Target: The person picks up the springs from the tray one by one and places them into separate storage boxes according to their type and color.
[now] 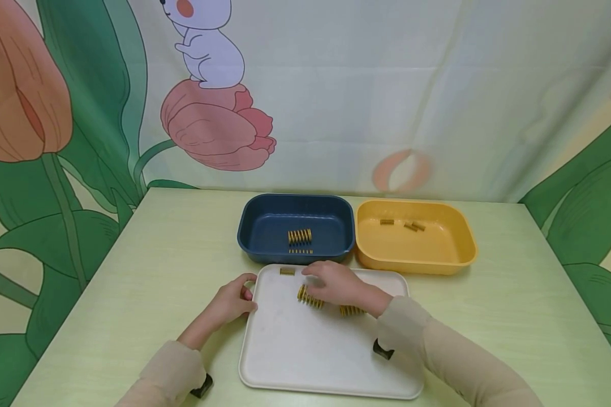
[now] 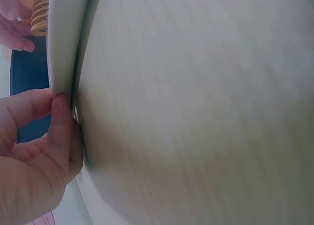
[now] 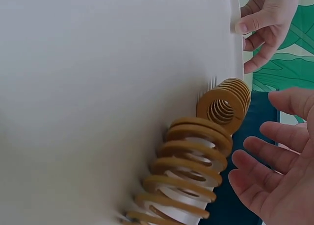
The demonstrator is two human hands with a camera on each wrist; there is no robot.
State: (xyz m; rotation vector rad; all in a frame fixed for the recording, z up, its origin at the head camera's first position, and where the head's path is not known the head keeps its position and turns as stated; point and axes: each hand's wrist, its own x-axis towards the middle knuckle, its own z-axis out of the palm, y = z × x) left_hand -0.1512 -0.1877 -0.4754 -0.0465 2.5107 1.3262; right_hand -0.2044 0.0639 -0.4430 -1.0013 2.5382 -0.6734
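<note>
Three springs (image 1: 312, 301) lie toward twelve o'clock on the tray (image 1: 310, 350); my left hand (image 1: 229, 301) pinches its edge at ten. Right-wrist view only: all fingers of my right hand (image 3: 289, 183) loosely spread.

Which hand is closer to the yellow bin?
Right. The right hand is over the far part of the white tray, in front and to the left of the yellow bin; the left hand pinches the tray's left edge, farther away.

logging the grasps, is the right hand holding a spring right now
No, the right wrist view shows the right hand with its fingers spread, the springs outside its grasp.
</note>
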